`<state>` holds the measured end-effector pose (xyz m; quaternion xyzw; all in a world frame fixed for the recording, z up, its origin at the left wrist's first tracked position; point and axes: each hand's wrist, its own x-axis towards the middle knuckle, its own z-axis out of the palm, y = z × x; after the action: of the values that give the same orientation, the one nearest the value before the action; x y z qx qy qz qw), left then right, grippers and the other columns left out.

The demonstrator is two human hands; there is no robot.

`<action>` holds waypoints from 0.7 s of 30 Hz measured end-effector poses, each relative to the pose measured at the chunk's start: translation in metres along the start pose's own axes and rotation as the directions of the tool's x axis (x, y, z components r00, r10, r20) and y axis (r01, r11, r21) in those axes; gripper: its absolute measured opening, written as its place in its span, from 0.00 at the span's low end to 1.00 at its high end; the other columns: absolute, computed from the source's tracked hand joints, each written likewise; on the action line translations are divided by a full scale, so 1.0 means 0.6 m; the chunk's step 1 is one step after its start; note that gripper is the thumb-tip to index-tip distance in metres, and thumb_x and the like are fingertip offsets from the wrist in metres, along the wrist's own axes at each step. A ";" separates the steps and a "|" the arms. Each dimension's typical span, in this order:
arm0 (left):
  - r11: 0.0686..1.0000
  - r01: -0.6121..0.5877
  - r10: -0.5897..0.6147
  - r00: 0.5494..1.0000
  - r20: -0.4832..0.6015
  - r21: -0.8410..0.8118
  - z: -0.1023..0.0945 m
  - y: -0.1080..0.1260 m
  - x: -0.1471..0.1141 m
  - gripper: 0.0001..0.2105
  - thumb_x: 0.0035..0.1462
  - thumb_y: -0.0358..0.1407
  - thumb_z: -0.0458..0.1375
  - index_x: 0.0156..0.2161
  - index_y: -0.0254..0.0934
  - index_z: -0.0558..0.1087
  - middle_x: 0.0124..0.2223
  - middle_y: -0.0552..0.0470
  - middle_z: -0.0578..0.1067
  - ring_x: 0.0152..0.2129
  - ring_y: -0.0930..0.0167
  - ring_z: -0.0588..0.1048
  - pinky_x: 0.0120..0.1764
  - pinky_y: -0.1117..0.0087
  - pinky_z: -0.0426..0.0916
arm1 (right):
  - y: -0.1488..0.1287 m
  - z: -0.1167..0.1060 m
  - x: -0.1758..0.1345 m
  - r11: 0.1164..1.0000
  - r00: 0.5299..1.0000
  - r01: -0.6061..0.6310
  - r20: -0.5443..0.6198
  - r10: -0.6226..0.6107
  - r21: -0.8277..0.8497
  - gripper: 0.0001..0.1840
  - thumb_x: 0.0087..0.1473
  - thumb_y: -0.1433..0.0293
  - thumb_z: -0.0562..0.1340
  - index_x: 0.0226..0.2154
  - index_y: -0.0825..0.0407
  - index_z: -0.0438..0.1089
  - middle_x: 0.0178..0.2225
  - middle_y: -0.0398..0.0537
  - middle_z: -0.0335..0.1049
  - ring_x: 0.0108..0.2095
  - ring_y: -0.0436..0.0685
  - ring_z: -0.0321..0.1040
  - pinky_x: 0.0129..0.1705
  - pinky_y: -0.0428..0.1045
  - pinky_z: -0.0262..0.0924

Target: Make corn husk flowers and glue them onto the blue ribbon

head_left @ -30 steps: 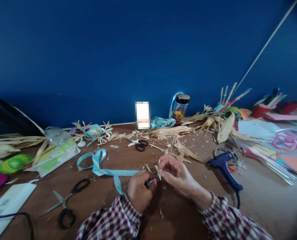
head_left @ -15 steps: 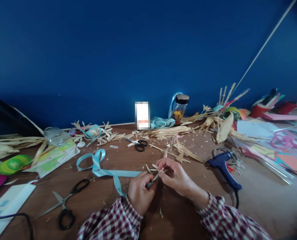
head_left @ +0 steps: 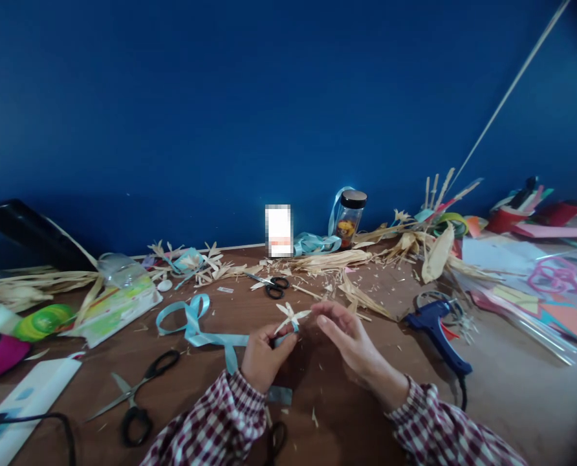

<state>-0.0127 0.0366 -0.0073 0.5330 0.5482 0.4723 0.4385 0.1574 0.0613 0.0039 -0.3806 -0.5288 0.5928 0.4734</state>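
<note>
My left hand (head_left: 265, 355) is closed around the base of a pale corn-husk flower (head_left: 288, 316), with its narrow petals spread above the thumb. A band of light blue ribbon (head_left: 220, 339) runs from a loop on the table to this hand, and some blue shows at the flower's base. My right hand (head_left: 344, 340) is just to the right, its thumb and fingers bent and a little apart, close to the tip of one petal. Whether a fingertip touches that petal is hard to tell. Black-handled scissors (head_left: 132, 392) lie spread on the table to the left.
A blue glue gun (head_left: 436, 333) lies at right with its cord. Smaller scissors (head_left: 275, 287), dry husks (head_left: 332, 257) and a lidded jar (head_left: 350, 220) are along the back. A white power strip (head_left: 31, 404) lies at left. Husk scraps litter the brown table.
My right hand has loosened from the petals and drawn slightly right. The flower now shows more fully in my left hand, which has moved a little left. The view has shifted slightly.
</note>
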 end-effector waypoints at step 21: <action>0.995 0.089 -0.074 0.960 0.270 -0.043 0.000 0.010 -0.005 0.12 0.47 0.39 0.61 0.35 0.32 0.77 0.36 0.46 0.79 0.34 0.66 0.74 0.40 0.67 0.66 | -0.012 0.004 0.000 0.976 0.983 -0.089 0.143 0.119 -0.198 0.14 0.49 0.61 0.63 0.31 0.56 0.72 0.27 0.45 0.70 0.28 0.51 0.62 0.30 0.45 0.55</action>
<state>-0.0118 0.0334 -0.0012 0.5565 0.4924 0.3923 0.5421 0.1563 0.0605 0.0115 -0.4046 -0.5975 0.5909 0.3608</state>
